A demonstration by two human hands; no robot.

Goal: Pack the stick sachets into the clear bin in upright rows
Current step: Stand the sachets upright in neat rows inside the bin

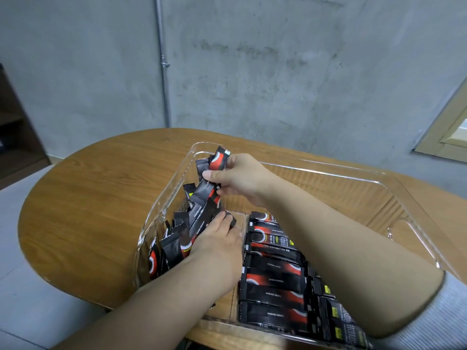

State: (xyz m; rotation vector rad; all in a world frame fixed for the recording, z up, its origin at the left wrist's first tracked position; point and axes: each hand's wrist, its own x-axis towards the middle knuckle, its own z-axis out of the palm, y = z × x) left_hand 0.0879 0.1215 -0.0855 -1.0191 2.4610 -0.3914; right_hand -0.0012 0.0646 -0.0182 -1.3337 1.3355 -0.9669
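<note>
A clear bin (326, 170) stands on the wooden table. Along its left wall, black-and-red stick sachets (177, 238) stand upright and lean on each other. My right hand (240, 178) is inside the bin near the far left corner, and its fingers pinch one sachet (219, 159) whose top sticks above the rim. My left hand (217, 238) reaches in from the near side and holds the leaning sachets, fingers curled over their tops. Several more sachets (273, 276) lie flat in a stack on the bin floor, partly under my right forearm.
The oval wooden table (88, 203) sits against a grey concrete wall with a metal pipe (163, 64). The right half of the bin shows its bare floor. A dark shelf stands at the far left, a window frame at the right.
</note>
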